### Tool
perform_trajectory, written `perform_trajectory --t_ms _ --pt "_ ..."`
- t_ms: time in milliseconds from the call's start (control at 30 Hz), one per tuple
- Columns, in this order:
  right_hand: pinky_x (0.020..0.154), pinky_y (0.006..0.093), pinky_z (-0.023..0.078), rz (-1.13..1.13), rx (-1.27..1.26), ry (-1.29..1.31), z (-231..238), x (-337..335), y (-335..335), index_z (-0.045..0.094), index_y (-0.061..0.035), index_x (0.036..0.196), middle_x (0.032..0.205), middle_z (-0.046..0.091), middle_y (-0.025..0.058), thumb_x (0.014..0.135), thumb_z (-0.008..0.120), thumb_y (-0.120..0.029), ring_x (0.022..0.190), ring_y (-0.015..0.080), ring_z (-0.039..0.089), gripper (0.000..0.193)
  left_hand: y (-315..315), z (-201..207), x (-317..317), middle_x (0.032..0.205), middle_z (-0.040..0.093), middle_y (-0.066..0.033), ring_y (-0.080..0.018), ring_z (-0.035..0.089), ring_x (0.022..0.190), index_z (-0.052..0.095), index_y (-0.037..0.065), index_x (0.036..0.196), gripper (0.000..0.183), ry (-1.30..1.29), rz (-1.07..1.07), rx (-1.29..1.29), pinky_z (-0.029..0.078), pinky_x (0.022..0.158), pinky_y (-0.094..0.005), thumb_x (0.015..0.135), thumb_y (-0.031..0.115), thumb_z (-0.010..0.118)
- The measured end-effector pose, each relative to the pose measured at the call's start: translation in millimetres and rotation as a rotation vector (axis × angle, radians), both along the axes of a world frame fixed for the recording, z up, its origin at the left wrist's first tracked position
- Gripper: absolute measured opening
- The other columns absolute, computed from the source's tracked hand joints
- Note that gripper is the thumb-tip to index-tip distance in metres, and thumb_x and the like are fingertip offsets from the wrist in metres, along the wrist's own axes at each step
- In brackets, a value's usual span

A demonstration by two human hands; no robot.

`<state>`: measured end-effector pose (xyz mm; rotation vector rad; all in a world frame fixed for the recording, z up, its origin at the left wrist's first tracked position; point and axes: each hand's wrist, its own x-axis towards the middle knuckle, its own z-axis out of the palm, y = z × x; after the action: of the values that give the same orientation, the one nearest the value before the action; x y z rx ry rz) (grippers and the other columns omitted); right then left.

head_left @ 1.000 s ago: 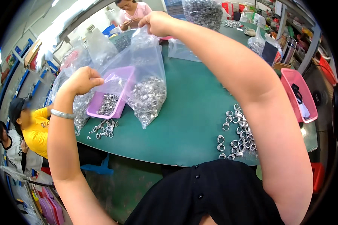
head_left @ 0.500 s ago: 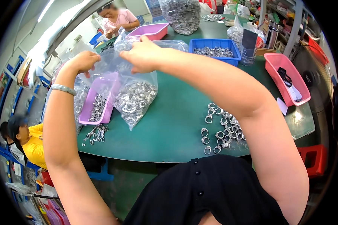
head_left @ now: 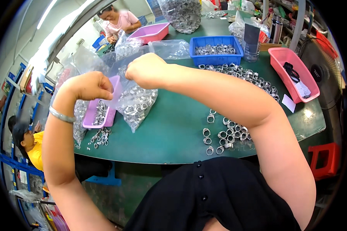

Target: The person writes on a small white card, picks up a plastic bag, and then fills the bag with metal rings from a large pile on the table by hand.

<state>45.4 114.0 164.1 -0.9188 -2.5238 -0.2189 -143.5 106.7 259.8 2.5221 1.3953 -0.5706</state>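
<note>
Meanwhile, both fists had sunk lower than half a second before, the left hand [head_left: 91, 85] and right hand [head_left: 147, 70] each clenched on the neck of the clear bag of metal rings [head_left: 137, 104], which rested on the green table [head_left: 173, 127] beside the purple tray [head_left: 112, 103].

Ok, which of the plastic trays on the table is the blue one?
The blue tray beyond the right hand, holding metal rings. The others are pink or purple.
</note>
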Motion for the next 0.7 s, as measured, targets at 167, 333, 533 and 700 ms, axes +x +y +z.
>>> perform_trajectory --t_ms 167,333,533,700 --pt "0.067 0.042 0.052 0.062 -0.081 0.04 -10.1 -2.4 -28.5 0.068 -0.0134 0.083 0.081 0.067 0.0109 0.07 0.057 -0.01 0.081 0.0295 0.065 0.017 38.1 -4.4 21.7 0.126 0.05 -0.0119 -0.0254 0.061 0.088 0.05 0.007 0.128 0.052 -0.32 0.511 -0.073 0.055 0.064 -0.037 0.09 0.044 0.05" --pt "0.067 0.0406 0.052 0.168 -0.089 -0.085 -17.4 -2.5 -59.1 0.07 -0.0092 0.085 0.089 0.067 0.0104 0.071 0.056 -0.011 0.082 0.0276 0.066 0.019 96.9 -31.1 9.1 0.143 0.034 -0.0172 -0.0334 0.053 0.111 0.04 0.009 0.137 0.057 0.078 0.404 0.484 0.053 0.074 -0.0417 0.09 0.04 0.05" --pt "0.08 0.0418 0.048 0.153 0.014 0.129 -23.7 76.9 -79.7 0.053 -0.0111 0.116 0.129 0.044 0.0169 0.077 0.058 -0.008 0.101 0.0316 0.057 0.04 77.8 -19.5 10.9 0.116 0.057 -0.0223 -0.0377 0.053 0.111 0.064 -0.003 0.101 0.035 -0.178 0.086 0.773 0.041 0.094 -0.0398 0.083 0.026 0.053" --pt "0.1 0.0438 0.036 -0.125 -0.176 0.238 -71.1 242.6 -112.8 0.048 -0.0071 0.125 0.135 0.04 0.0208 0.076 0.07 -0.029 0.122 0.0383 0.041 0.058 -17.3 -75.0 82.7 0.111 0.059 -0.0178 -0.0336 0.057 0.103 0.062 0.001 0.103 0.028 -0.706 -0.399 0.936 0.043 0.091 -0.0411 0.077 0.008 0.063"
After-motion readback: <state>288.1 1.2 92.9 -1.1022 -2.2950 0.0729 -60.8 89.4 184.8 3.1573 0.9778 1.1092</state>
